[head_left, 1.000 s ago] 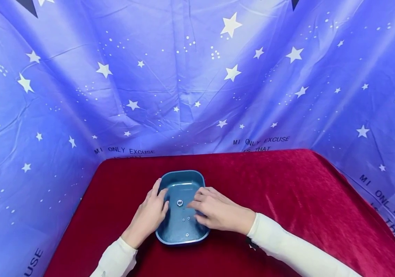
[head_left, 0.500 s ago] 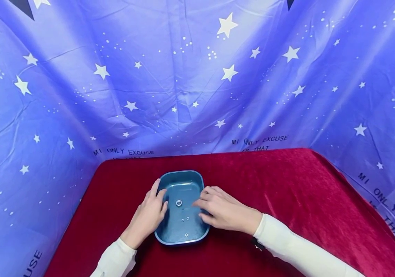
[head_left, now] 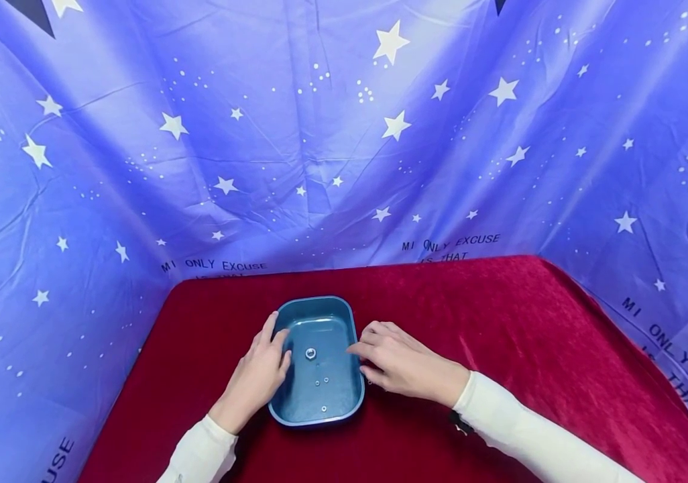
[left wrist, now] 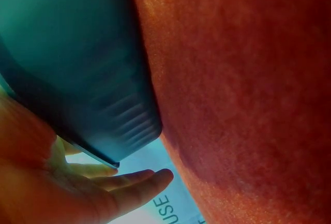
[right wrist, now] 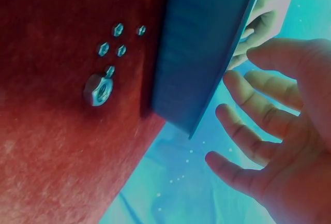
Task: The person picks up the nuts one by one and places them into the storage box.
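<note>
A blue rectangular tray (head_left: 314, 421) stands on red velvet cloth. On its floor lie one large hex nut (head_left: 310, 353) and several tiny nuts (head_left: 324, 408). My left hand (head_left: 256, 376) rests at the tray's left rim, some fingertips reaching over the inside; in the left wrist view its longer fingers lie straight past the tray's end. My right hand (head_left: 401, 362) is over the right rim, fingers loosely bent and holding nothing. The right wrist view shows another large nut (right wrist: 98, 90) and several small nuts (right wrist: 118, 29) on the cloth beside the tray, mostly hidden under my right hand in the head view.
Red velvet cloth (head_left: 471, 302) covers the table around the tray. A blue star-printed curtain (head_left: 320, 134) rises behind the table and along both sides.
My right hand has drawn back to the right, from above the tray's inside to its right rim. My left hand and the nuts in the tray have stayed in place.
</note>
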The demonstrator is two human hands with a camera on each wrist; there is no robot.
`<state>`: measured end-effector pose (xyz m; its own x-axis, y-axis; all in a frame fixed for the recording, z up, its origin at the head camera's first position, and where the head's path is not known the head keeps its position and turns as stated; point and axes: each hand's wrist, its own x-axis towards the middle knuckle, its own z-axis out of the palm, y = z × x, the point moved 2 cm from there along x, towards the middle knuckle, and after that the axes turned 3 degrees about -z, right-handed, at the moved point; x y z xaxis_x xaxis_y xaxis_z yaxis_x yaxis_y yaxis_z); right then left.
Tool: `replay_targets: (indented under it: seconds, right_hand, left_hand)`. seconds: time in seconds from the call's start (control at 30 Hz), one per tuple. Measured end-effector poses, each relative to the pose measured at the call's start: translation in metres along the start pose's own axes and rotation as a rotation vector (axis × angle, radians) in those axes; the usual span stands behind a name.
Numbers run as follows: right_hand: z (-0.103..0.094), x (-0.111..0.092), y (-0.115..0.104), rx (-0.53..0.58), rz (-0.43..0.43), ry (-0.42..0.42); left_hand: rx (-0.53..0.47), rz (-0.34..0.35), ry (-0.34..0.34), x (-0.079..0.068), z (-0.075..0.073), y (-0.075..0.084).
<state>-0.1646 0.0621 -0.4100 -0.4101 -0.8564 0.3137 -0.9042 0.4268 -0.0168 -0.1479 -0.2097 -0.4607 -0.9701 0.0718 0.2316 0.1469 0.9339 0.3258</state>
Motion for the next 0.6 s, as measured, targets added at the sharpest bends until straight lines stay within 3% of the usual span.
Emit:
replay_targets:
  seconds: [0.6]
  right_hand:
    - [0.009, -0.034, 0.019, 0.002, 0.042, -0.024]
  left_hand:
    - [-0.003, -0.008, -0.01, 0.0, 0.0, -0.001]
